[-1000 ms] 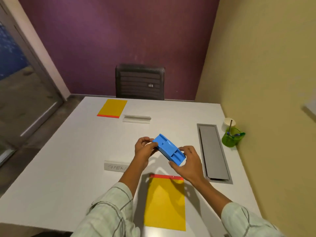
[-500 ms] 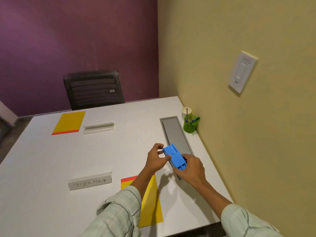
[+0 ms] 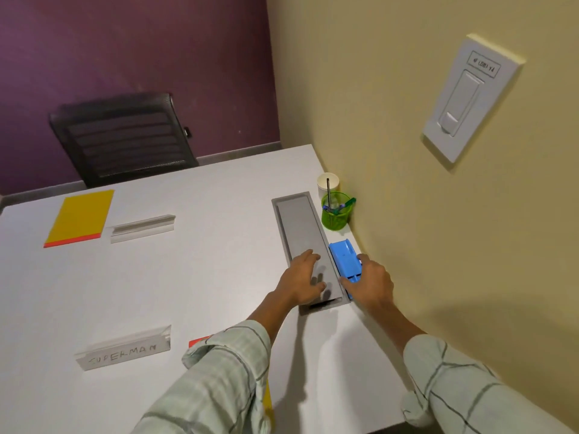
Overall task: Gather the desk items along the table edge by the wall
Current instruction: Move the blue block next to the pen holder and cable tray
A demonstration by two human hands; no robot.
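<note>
blue plastic desk organiser now down on surface by wall | R hand grip still clamped on it | L hand off, fingers apart | placed, release next

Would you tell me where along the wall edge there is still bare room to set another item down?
The strip between the grey cable tray and the wall is crowded: white cup, green pen cup, then the blue organiser under the right hand. Bare tabletop remains nearer the person, between that hand and the table's near edge.

Small office meeting room — white table, mesh chair, nameplates
</note>
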